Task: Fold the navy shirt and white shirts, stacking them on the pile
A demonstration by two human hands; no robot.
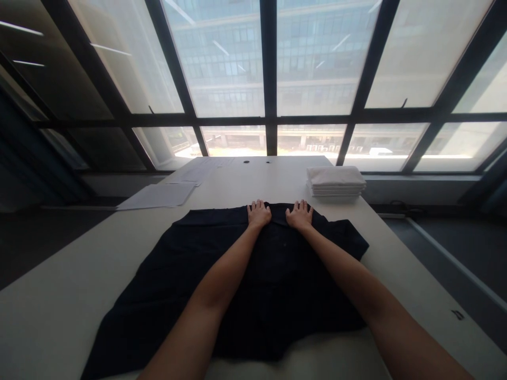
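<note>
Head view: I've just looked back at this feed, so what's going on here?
The left hand and the right hand, both bare, lie palm down near the far edge of a dark cloth, a little apart with fingers extended. The cloth is spread over a white table, its outline uneven. Beyond it to the right sits a stack of folded white cloths; to the left lie some papers.

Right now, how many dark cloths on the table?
1 visible: the dark cloth, spread over the table, mostly nearer than the white stack. Another could be hidden beneath it.
</note>
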